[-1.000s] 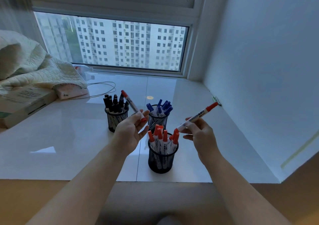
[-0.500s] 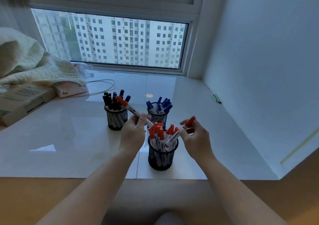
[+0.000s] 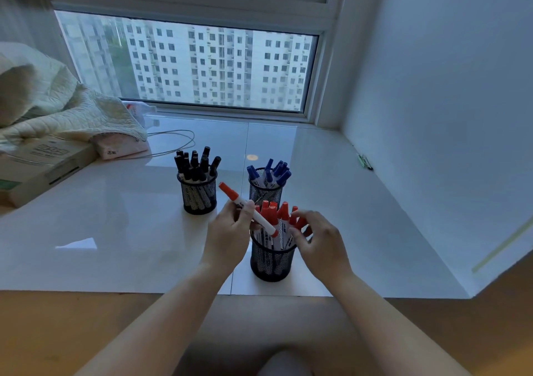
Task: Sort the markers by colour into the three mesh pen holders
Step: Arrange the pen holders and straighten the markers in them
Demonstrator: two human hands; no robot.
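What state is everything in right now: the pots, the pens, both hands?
Left hand: grips a red marker, tilted above the nearest holder.
Right hand: fingers on a red cap in the nearest holder.
Red holder: upright, full.
Black holder: upright, full.
Blue holder: upright, full.

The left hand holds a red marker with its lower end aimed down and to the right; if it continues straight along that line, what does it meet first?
Most likely the red-capped markers already standing in the nearest mesh holder. The held marker in the left hand has its lower end just above them; exact depth is unclear.
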